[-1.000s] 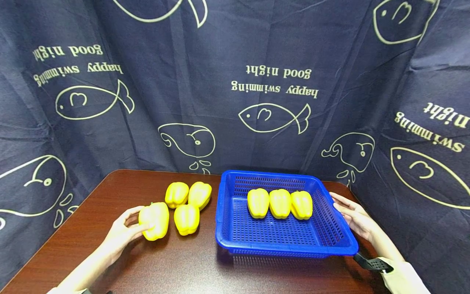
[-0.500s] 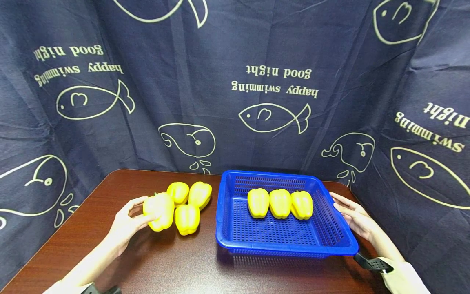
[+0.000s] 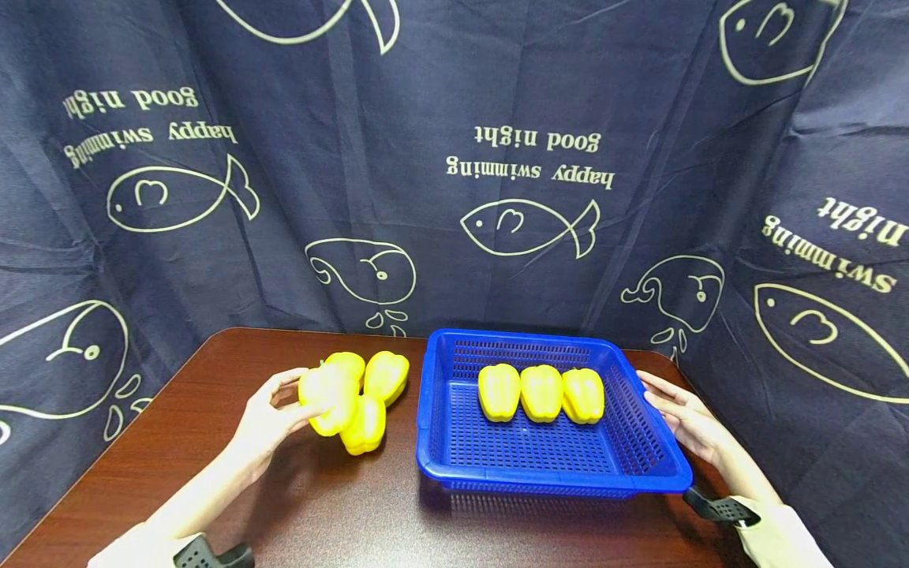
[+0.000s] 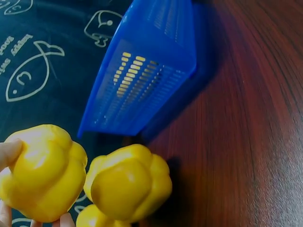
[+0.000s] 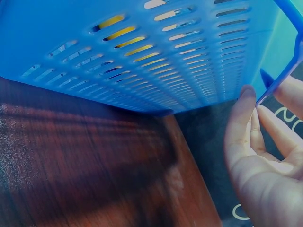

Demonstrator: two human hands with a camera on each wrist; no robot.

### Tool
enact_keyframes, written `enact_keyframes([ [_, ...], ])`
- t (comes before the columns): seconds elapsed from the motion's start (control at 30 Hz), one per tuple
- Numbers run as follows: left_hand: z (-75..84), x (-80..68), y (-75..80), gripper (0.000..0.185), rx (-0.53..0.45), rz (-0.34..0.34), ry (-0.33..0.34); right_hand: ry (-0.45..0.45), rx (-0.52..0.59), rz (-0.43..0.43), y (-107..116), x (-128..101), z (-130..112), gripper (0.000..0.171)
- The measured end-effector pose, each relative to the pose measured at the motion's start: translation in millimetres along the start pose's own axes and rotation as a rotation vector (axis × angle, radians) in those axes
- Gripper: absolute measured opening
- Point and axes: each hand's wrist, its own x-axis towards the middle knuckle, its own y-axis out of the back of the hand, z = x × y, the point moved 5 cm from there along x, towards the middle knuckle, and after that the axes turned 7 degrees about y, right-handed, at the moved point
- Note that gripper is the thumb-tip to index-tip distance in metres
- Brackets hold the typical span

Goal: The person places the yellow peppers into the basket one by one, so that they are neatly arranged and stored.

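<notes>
My left hand (image 3: 263, 418) holds a yellow bell pepper (image 3: 328, 401) between thumb and fingers. In the head view it overlaps two of the three yellow peppers grouped at the table's left. The left wrist view shows the held pepper (image 4: 45, 172) beside another yellow pepper (image 4: 130, 182). At the right side of the blue basket (image 3: 540, 481), my right hand (image 3: 692, 426) pinches the rim; the right wrist view has fingers on both sides of that rim (image 5: 279, 82). Inside the basket, three yellow peppers (image 3: 542, 393) lie in a row.
The basket stands on a brown wooden table (image 3: 341, 513), right of the loose peppers. One of these, a pepper (image 3: 387, 377), lies close to the basket's left wall. A dark blue curtain (image 3: 398, 158) with fish drawings hangs behind and at both sides.
My left hand has carried its pepper right and away from me, from beside the loose peppers to in front of two of them. My right hand and the basket stay put.
</notes>
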Motion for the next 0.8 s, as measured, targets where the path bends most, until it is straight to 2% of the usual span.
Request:
enact_keyframes([
  [0.1, 3.2, 1.3, -8.1, 0.046, 0.016, -0.002, 0.006, -0.002, 0.000, 0.004, 0, 0, 0, 0.045],
  [0.27, 7.5, 4.3, -22.9, 0.053, 0.089, -0.003, 0.066, -0.007, -0.004, 0.009, 0, 0, 0, 0.045],
  [0.4, 9.1, 6.3, -35.5, 0.056, 0.105, -0.009, 0.098, -0.002, 0.000, 0.003, 1, 0, 0, 0.045],
  [0.5, 10.0, 8.1, -44.9, 0.052, 0.090, -0.019, 0.094, 0.008, 0.001, -0.006, 1, -1, 0, 0.046],
  [0.67, 12.8, 12.0, -61.7, 0.049, 0.047, -0.043, 0.048, 0.019, -0.001, -0.018, 1, -1, 1, 0.047],
  [0.8, 15.9, 14.3, -74.5, 0.053, 0.061, -0.039, 0.056, 0.018, 0.000, -0.015, 1, 0, 1, 0.047],
])
